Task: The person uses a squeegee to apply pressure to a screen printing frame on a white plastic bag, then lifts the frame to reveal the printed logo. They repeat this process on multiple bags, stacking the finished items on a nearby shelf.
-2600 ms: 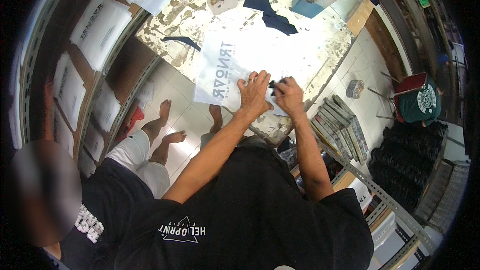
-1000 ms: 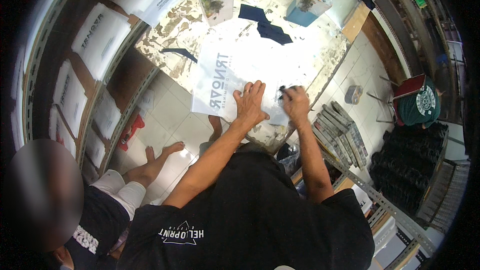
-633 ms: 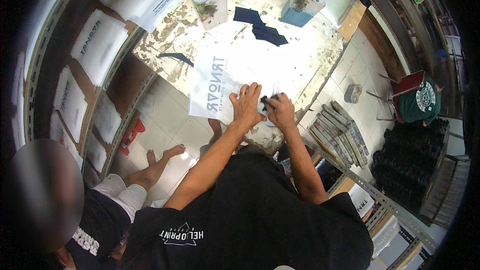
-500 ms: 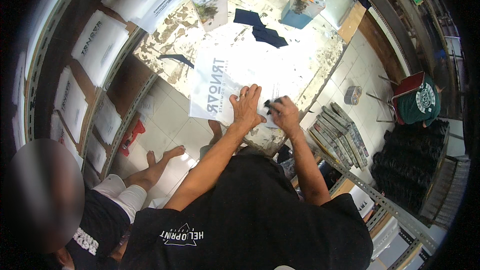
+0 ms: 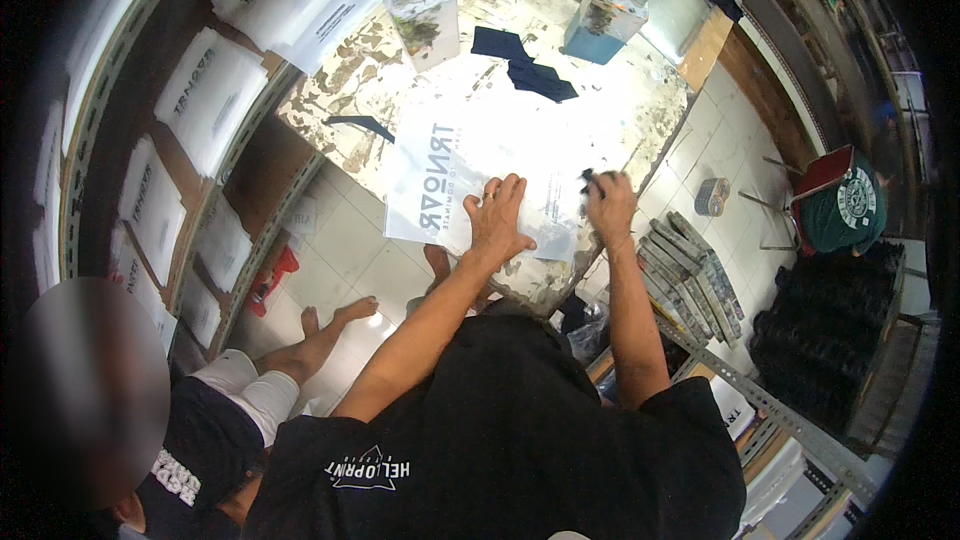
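A translucent white plastic bag (image 5: 412, 175) with grey print lies flat on the worktable. My left hand (image 5: 500, 223) rests on it with the fingers spread, pressing its near middle. Just beyond the bag's right side, my right hand (image 5: 612, 205) is closed round a small dark cloth (image 5: 588, 181), which pokes out beside the fingertips. Most of that cloth is hidden by the hand. Further up the table lie a folded dark cloth (image 5: 540, 78) and a narrow dark strip (image 5: 366, 126).
A clear jug (image 5: 425, 28) and a jug with bluish liquid (image 5: 603, 28) stand on the paint-worn table (image 5: 330, 90). Shelves at left hold stacked printed bags (image 5: 210, 90). A person (image 5: 225, 430) sits at lower left. Grey slabs (image 5: 690, 275) and a tape roll (image 5: 711, 197) lie right.
My right hand has moved right and slightly away with the cloth, off the printed part of the bag. My left hand stays spread on the bag; the whole view has shifted slightly.
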Demonstrator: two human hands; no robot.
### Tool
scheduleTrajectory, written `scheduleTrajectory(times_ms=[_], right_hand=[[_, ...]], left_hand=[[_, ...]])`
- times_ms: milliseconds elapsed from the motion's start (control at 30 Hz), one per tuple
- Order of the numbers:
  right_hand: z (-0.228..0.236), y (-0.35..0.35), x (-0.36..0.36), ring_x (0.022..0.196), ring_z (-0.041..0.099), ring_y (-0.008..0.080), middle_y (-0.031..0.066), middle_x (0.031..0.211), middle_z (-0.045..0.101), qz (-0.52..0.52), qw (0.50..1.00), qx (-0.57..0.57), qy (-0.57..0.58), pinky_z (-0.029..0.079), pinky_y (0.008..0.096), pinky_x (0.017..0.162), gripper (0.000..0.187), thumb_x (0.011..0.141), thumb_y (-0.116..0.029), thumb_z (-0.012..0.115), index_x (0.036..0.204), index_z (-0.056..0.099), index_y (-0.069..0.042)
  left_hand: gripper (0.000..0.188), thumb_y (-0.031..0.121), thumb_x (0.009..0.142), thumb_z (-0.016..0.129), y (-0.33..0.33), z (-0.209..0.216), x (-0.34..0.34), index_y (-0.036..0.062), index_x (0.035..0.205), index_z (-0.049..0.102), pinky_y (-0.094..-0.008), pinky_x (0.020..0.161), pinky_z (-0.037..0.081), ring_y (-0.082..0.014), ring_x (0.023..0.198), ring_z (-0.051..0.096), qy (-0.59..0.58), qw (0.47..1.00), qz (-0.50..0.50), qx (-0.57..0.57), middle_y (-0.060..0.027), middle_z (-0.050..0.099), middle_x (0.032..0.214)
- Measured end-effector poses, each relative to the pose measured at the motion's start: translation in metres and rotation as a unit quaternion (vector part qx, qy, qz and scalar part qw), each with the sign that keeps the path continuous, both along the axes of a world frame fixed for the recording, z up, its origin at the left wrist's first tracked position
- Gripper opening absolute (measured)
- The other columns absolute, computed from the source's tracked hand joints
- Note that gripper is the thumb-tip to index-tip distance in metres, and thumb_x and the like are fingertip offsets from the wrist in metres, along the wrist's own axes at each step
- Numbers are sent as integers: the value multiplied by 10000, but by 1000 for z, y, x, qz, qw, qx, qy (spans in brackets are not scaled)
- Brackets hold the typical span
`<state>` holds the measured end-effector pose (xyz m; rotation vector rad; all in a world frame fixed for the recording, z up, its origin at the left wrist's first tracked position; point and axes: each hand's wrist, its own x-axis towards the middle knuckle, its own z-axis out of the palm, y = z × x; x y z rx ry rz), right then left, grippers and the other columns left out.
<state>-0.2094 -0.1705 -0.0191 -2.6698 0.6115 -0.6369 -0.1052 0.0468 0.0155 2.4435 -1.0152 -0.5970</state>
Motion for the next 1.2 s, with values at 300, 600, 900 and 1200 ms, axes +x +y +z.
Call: scheduleTrajectory(times_ms=[300, 600, 900, 1200], right_hand=[[-28, -24, 6, 892, 621, 377, 183, 921, 656, -166, 976, 102, -102, 494, 464, 799, 185, 813, -97, 719, 978, 726, -13], [-35, -27, 9, 876, 613, 385, 207, 907, 643, -152, 977, 88, -118, 495, 459, 783, 179, 822, -93, 718, 964, 702, 15], [-38, -28, 7, 880, 613, 394, 203, 915, 648, -155, 977, 83, -121, 499, 460, 779, 181, 829, -96, 714, 968, 698, 19], [-30, -25, 7, 889, 618, 380, 202, 919, 655, -171, 971, 116, -122, 495, 453, 785, 170, 827, -95, 701, 960, 708, 11]], left_hand=[[660, -78, 730, 630, 143, -36, 70, 28, 1376, 546, -504, 962, 427, -370, 1295, 490, -232, 932, 240, -142, -178, 457, 1489], [545, -97, 733, 627, 195, -43, 94, 190, 1183, 735, -446, 946, 453, -343, 1189, 554, -197, 958, 95, -184, -129, 549, 1424], [316, -85, 729, 602, 189, 64, 125, 76, 944, 768, -401, 937, 498, -319, 1083, 655, -211, 919, 104, -317, -127, 684, 1255], [235, -71, 696, 655, 221, 28, 122, 88, 850, 735, -409, 938, 481, -327, 1161, 628, -188, 953, 34, -234, -109, 690, 1232]])
